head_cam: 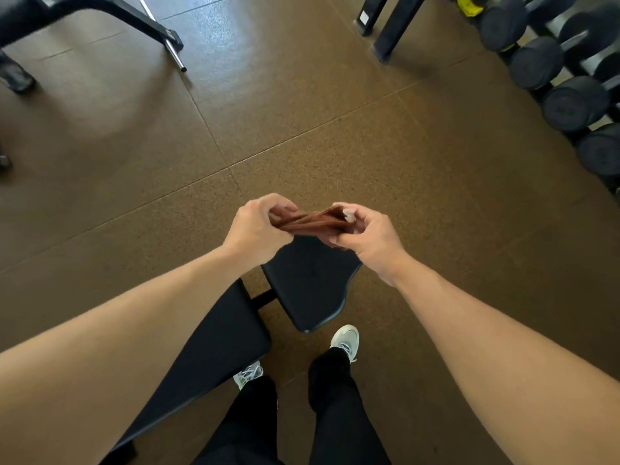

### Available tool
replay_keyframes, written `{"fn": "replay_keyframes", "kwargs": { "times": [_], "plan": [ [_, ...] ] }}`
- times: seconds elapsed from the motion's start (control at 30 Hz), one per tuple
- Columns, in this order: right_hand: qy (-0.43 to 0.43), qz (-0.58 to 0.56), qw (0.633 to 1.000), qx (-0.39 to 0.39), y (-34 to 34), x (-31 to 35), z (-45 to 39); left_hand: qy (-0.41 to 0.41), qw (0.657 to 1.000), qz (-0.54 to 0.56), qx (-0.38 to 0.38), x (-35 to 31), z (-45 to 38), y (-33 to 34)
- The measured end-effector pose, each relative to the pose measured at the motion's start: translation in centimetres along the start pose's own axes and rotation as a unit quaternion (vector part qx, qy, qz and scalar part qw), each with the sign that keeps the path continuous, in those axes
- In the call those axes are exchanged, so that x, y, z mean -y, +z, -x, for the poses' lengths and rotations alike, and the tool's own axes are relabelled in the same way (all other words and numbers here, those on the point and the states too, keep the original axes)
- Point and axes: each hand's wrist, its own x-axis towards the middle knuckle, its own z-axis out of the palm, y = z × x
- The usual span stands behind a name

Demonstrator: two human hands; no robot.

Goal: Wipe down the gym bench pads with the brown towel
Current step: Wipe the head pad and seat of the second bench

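Legs and white shoes (345,340) sit at the bottom of view, with the long back pad (214,347) running under my left forearm and the shorter seat pad (307,286) just ahead of it, a gap between the two. Above the seat pad's far end I hold the brown towel (313,223) bunched and stretched between both hands, clear of the pad, not touching it. My left hand (256,229) has its fingers curled round one end; my right hand (365,233) pinches the other end, fingers (349,214) bent onto the cloth and a small white tag showing at the thumb. Judgement: step in hand is arranging the towel before wiping. To do it well, I should open or fold it into a flat pad with a broad face, keep the tag off the wiping side, then lay it flat on the seat pad and work in overlapping strokes toward the back pad. Beyond: brown tiled floor (335,112), another bench frame (127,18) far left, dumbbells (536,62) racked far right.
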Motion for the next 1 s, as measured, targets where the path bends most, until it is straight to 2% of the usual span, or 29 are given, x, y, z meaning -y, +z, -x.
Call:
{"fn": "replay_keyframes", "kwargs": {
  "times": [0.1, 0.2, 0.33, 0.43, 0.53, 0.6, 0.67, 0.73, 0.77, 0.8, 0.83, 0.9, 1.0],
  "plan": [
    [0.036, 0.041, 0.998, 0.022, 1.0, -4.3, 1.5, -0.024, 0.998, -0.041, 0.042, 3.1, 1.2, 3.0],
    [0.114, 0.061, 0.991, 0.042, 2.6, -10.3, 2.7, -0.049, 0.990, -0.077, 0.110, 7.6, 2.3, 7.5],
    [0.193, 0.080, 0.975, 0.076, 4.2, -18.5, 3.7, -0.117, 0.974, -0.068, 0.180, 13.3, 3.2, 13.4],
    [0.214, 0.073, 0.971, 0.081, 4.5, -20.9, 3.2, -0.110, 0.980, -0.052, 0.156, 15.8, 2.9, 15.8],
    [0.194, 0.035, 0.980, 0.040, 4.4, -21.1, 1.6, -0.070, 0.991, -0.040, 0.106, 16.7, 1.0, 16.4],
    [0.172, 0.031, 0.985, 0.001, 4.3, -20.7, 0.0, -0.028, 0.998, -0.040, 0.044, 16.6, -0.9, 16.1],
    [0.135, 0.105, 0.981, -0.093, 4.5, -20.8, -1.3, 0.003, 0.998, -0.023, -0.051, 16.7, -2.8, 15.9],
    [0.036, 0.210, 0.952, -0.218, 5.6, -21.6, -2.1, -0.010, 0.990, -0.023, -0.137, 17.5, -4.7, 16.0],
    [-0.010, 0.251, 0.942, -0.222, 6.7, -22.0, -2.2, -0.021, 0.987, -0.039, -0.157, 18.2, -5.4, 16.0],
    [-0.033, 0.289, 0.940, -0.180, 8.2, -22.7, -2.4, -0.023, 0.985, -0.063, -0.161, 19.1, -6.1, 16.2],
    [-0.037, 0.334, 0.934, -0.122, 9.8, -23.8, -2.4, -0.017, 0.984, -0.096, -0.152, 20.1, -6.6, 16.2],
    [-0.025, 0.438, 0.897, -0.053, 12.7, -26.1, -2.5, 0.010, 0.979, -0.165, -0.115, 22.1, -7.9, 16.3],
    [-0.049, 0.523, 0.850, -0.045, 14.7, -27.8, -4.6, 0.028, 0.980, -0.182, -0.074, 23.9, -10.2, 15.8]
  ]
}}
